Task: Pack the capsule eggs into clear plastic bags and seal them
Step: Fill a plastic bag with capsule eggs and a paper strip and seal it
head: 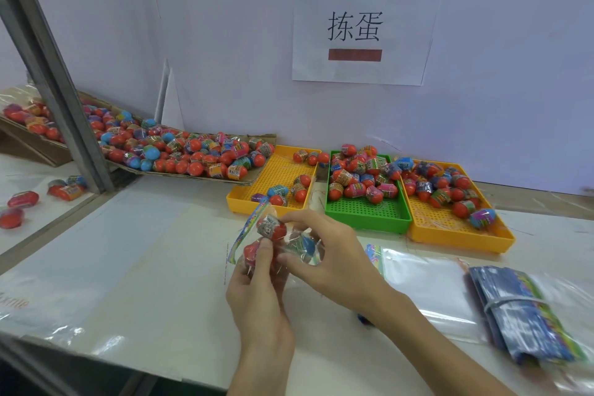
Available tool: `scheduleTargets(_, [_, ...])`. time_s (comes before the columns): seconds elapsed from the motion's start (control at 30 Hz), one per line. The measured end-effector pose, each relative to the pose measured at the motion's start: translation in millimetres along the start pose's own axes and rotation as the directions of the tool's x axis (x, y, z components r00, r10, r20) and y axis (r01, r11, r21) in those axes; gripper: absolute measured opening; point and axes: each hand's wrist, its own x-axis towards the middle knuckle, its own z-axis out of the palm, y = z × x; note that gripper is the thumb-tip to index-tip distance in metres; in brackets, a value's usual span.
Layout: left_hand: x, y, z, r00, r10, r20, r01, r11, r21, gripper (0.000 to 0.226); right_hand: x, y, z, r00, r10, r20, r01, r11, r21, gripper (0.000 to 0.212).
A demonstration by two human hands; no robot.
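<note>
1. Fingers of my left hand (257, 286) pinch the clear bag (283, 251) holding capsule eggs (273, 228).
2. My right hand (331, 254) grips the bag's other side, just beside the left.
3. Beyond both hands sit the yellow tray (238, 199) and green tray (369, 215) on the surface (144, 267).

Bare table (135, 251) lay open left of the hands — trays (366, 219) blocked the back, bag stacks (527, 315) the right, a post (61, 90) the far left.

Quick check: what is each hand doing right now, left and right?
Left hand: grips the clear bag, thumb on a red egg inside it.
Right hand: pinches the bag around the eggs.
</note>
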Motion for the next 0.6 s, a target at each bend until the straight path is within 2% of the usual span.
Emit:
scheduleTargets(0.17, [-1.0, -0.4, -1.5, 0.994, -0.009, 0.105, 0.003, 0.998, 0.059, 0.040, 1.0, -1.8, -2.6, 0.996, 0.005, -0.092, -0.004, 1.000, 0.013, 0.031])
scheduleTargets(0.37, [-4.1, -1.9, -0.7, 0.925, -0.180, 0.333, 0.146, 0.981, 0.126, 0.047, 3.5, 1.0, -7.2, 0.989, 0.092, -0.116, -0.088, 0.995, 0.044, 0.028])
scheduleTargets(0.6, [-1.8, -2.0, -3.4, 0.949, -0.202, 0.243, 0.203, 0.979, 0.022, 0.031, 6.2, 1.2, -11.9, 0.993, 0.108, 0.049, -0.111, 0.992, 0.063, 0.050])
